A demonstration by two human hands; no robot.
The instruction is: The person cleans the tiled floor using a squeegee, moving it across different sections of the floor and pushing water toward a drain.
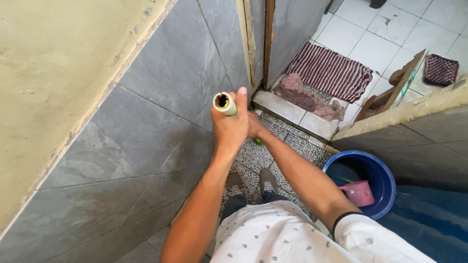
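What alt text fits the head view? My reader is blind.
Both hands, left hand above right hand, grip an upright hollow-ended handle beside a grey tiled wall. A blue bucket holding a pink scoop stands to the right.

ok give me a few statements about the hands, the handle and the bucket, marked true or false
1. The left hand grips the top end of a pale hollow handle. True.
2. The right hand hangs free, away from the handle. False: it sits just below the left hand, against the same handle, though its grip is mostly hidden.
3. A pink scoop sits inside the blue bucket. True.
4. The bucket stands outside the doorway on the white tiles. False: it stands inside, on the person's right.
5. A red and white striped mat lies beyond the threshold. True.
6. The person is barefoot. False: grey shoes show on the pebbled floor.
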